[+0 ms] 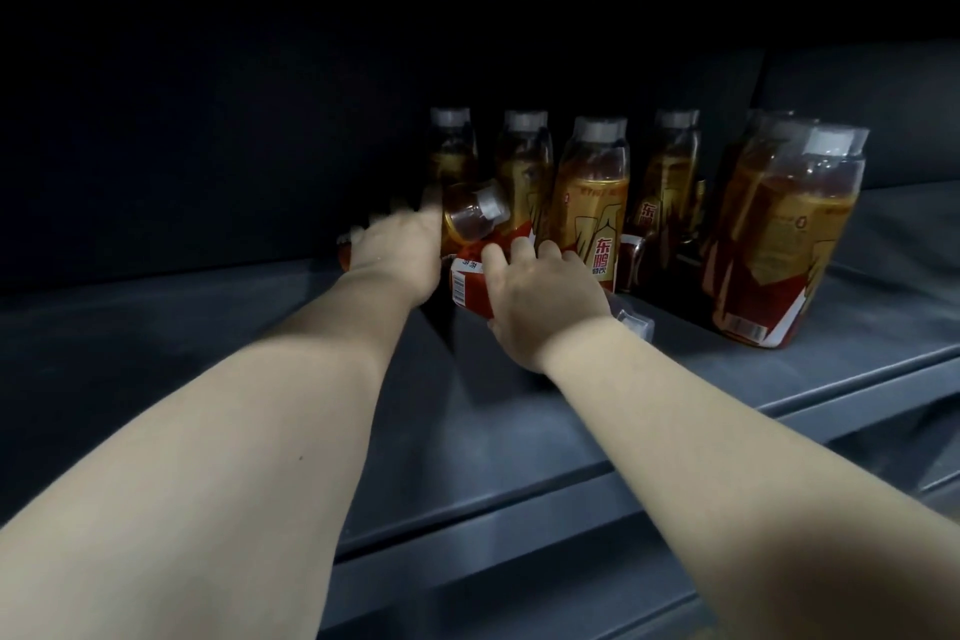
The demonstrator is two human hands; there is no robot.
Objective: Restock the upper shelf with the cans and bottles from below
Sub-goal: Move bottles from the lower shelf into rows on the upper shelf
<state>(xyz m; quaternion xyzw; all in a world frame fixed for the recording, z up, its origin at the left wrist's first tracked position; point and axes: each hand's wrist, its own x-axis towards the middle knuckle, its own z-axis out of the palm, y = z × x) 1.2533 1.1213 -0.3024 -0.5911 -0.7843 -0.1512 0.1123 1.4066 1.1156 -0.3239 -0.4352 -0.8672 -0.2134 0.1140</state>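
Head view: A person's two bare arms reach into a dark grey shelf (208,353) stocked with amber drink bottles. The left hand (395,250), blurred, is wrapped around a tilted bottle (467,218) whose clear cap points right, toward the row behind; a reddish end shows just past the hand's left side. The right hand (540,296) has its fingers (493,257) curled over a second bottle (467,288) lying on its side on the shelf, red label and barcode facing left, clear cap jutting out below the wrist toward the lower right. The two held bottles sit close together, the tilted one just above the lying one. Behind them stand upright bottles (592,203) in gold-and-red labels with pale caps, ranged across the back of the shelf. One more upright bottle (779,234) stands nearer the shelf's front edge at right, well apart from both hands.
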